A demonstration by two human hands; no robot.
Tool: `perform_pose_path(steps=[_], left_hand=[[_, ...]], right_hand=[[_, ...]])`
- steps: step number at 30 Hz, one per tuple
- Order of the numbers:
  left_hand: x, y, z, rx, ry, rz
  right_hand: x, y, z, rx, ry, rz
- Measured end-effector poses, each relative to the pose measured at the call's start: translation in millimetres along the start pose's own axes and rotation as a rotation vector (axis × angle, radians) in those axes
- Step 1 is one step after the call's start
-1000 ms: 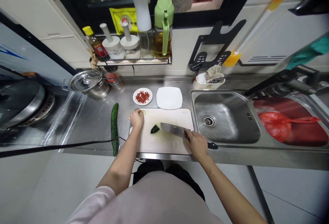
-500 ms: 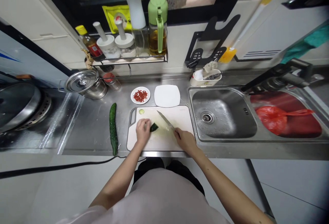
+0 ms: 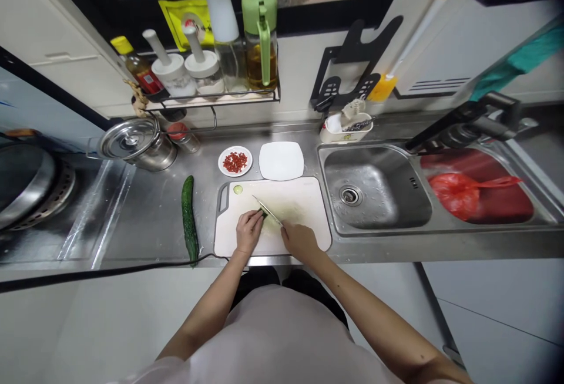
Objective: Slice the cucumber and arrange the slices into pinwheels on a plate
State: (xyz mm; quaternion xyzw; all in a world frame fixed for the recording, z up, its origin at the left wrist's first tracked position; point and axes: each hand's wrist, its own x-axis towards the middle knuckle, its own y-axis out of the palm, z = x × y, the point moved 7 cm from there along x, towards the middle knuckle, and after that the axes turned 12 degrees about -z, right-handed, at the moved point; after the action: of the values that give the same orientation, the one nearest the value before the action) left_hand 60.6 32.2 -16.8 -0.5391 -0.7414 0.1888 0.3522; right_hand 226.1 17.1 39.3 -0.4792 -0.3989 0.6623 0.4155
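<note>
A white cutting board (image 3: 311, 205) with a grey edge lies on the steel counter before me. My left hand (image 3: 249, 231) rests on it, fingers closed on a short dark green piece of cucumber (image 3: 264, 213), most of which the fingers and blade hide. My right hand (image 3: 302, 243) grips the handle of a kitchen knife (image 3: 268, 209). Its blade slants up and left over the cucumber piece; whether it has cut in, I cannot tell. A pale round cucumber slice (image 3: 238, 189) lies near the board's upper left corner. A whole cucumber (image 3: 189, 219) lies on the counter to the left.
Behind the board stand a small plate of chopped red pieces (image 3: 235, 162) and a white square plate (image 3: 281, 161). To the right is a double sink (image 3: 379, 225) with a red plastic bag (image 3: 456, 195). A lidded steel pot (image 3: 132, 140) and a spice rack (image 3: 220, 99) stand at the back left.
My right hand has brought the knife left, so its blade now lies at the cucumber piece. My left fingers have closed on that piece. The view has shifted slightly.
</note>
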Motion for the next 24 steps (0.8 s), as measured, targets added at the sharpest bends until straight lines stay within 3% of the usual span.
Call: perform_pose_path(steps=[15, 24], left_hand=[[-2, 4.8, 6, 0.033, 0.021, 0.008], [-2, -1.1, -2, -0.05, 0.187, -0.143]], right_hand=[[0, 11, 13, -0.036, -0.058, -0.01], [2, 16, 17, -0.004, -0.062, 0.004]])
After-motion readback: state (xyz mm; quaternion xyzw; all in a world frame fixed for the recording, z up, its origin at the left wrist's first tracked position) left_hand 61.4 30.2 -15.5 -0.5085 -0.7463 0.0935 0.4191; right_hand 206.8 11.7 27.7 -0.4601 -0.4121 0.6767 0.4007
